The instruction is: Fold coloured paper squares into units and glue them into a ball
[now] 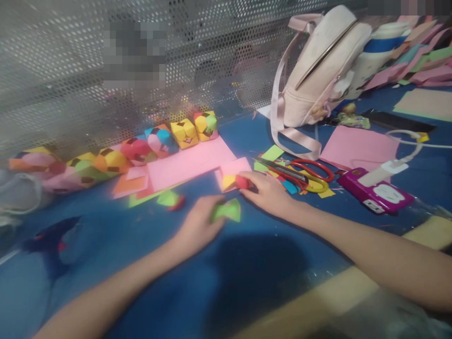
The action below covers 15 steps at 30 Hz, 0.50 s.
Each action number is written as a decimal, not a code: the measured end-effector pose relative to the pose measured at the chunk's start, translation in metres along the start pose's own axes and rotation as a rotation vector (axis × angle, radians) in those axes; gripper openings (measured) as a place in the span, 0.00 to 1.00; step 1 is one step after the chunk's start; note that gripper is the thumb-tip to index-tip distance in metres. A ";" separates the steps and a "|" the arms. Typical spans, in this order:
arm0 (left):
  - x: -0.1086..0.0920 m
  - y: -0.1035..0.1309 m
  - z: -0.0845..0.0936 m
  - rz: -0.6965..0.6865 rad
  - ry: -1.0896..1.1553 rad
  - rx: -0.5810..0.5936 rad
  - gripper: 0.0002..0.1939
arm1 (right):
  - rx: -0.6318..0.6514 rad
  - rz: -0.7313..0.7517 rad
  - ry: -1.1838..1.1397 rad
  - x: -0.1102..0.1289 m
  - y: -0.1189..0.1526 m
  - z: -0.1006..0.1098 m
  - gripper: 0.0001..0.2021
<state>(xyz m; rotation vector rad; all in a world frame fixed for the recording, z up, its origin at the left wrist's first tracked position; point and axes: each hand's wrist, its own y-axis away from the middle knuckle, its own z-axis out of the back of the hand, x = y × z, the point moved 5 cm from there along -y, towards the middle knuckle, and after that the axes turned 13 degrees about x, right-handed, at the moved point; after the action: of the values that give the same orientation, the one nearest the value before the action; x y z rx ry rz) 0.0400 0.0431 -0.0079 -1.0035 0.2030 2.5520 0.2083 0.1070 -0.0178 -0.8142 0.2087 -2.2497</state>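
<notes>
My left hand (203, 219) is closed on a green folded paper piece (231, 210) above the blue table (169, 282). To its right, my right hand (261, 190) has its fingers on a small red and yellow folded paper piece (235, 181), at the edge of pink paper (190, 162). Another green and red folded piece (169, 199) lies left of my left hand. Behind the papers stands a row of colourful folded paper balls, including a yellow one (184, 133). Both hands are somewhat blurred.
Right of my right hand lie red-handled scissors (310, 169) on paper scraps, and a purple device (376, 190) with a white plug and cable. A pale backpack (314, 70) stands behind them near a perforated metal screen (212, 61). A dark blue glue gun (52, 240) is at the left.
</notes>
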 end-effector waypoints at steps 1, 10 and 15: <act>0.001 0.000 0.000 0.007 -0.007 0.001 0.18 | -0.003 0.007 0.007 0.001 0.000 0.001 0.16; 0.011 0.000 -0.004 0.057 0.122 -0.017 0.17 | 0.149 -0.085 -0.170 0.031 0.007 0.016 0.08; 0.005 0.000 -0.003 0.091 0.213 0.007 0.14 | 0.416 -0.303 -0.185 0.036 0.012 -0.002 0.03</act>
<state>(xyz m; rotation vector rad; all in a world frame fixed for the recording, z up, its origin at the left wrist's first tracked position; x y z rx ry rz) 0.0392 0.0439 -0.0135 -1.2917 0.3222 2.5195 0.1948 0.0734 -0.0057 -0.8592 -0.4846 -2.3548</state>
